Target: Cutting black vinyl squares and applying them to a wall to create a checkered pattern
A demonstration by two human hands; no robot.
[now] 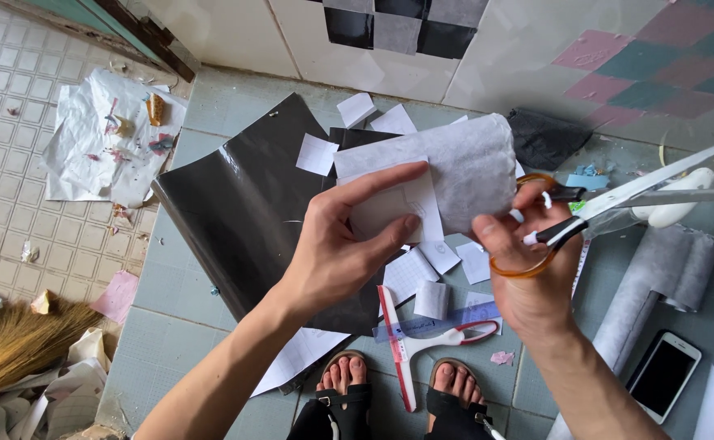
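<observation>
We look down at a floor of pale grey-green square tiles (pixel 210 326), littered with offcuts, where it meets a wall (pixel 235 33) patched with black, grey, pink and teal squares. At far left the flooring changes to smaller white tiles, with a crumpled white paper sheet (pixel 88 147) and a straw broom (pixel 15 342) lying on them.

Our left hand (pixel 337 253) holds a curled sheet of white, fibrous backing paper (pixel 463 171) in front of us, above the floor; the fingers (pixel 381 179) are spread nearly flat across its face with the thumb tucked beneath, pinching a small white paper square (pixel 398 208) against it. Our right hand (pixel 528 277) grips scissors with translucent orange loop handles (pixel 536 236), thumb and fingers through the loops, the long steel blades parted and pointing right, away from the sheet.

Beneath lies a large glossy black vinyl sheet (pixel 243 212), curling at one edge, scattered with white paper squares (pixel 316 153). A second pair of scissors with red and white handles (pixel 422 342) rests on a translucent blue plastic ruler (pixel 438 322) just ahead of our sandalled feet (pixel 398 391). To the right sit a roll of grey marbled film (pixel 658 285) and a white-edged smartphone with a dark screen (pixel 663 375).
</observation>
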